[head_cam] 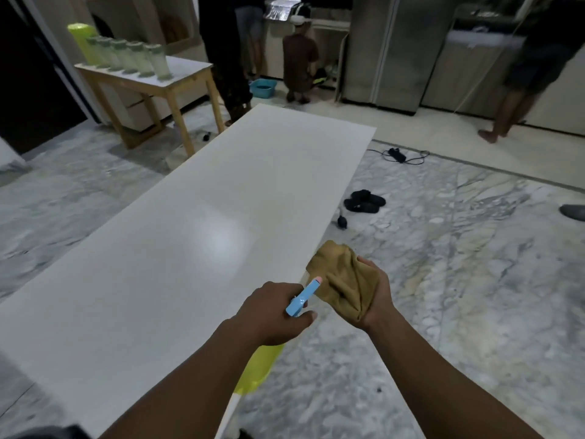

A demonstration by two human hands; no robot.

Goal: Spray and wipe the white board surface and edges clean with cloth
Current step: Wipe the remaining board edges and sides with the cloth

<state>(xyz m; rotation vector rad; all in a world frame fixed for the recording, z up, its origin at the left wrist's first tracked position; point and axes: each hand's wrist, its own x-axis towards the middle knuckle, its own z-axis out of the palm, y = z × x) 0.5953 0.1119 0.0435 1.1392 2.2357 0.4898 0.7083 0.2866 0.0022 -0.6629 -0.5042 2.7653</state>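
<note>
While pointing the blue nozzle at the cloth, gripping the spray bottle [259,365] in the left hand [272,308], with fingers curled round its neck and trigger and the yellow body hanging below the palm (probably wetting the cloth before the surface). Just past the nozzle tip, cupping the bunched tan cloth [342,280] in the right hand [376,299], with fingers wrapped under it, likely keeping it bundled as a pad for wiping. Holding both over the right long edge of the white board [190,232], lying under the left knuckles and running far ahead of the fingertips, leaving long strokes open. Beyond the right fingers, minding black slippers [364,201] and a cable [399,155] on the floor; far ahead of the left fingers, noting a wooden table [177,74] crowding the board's far corner.
</note>
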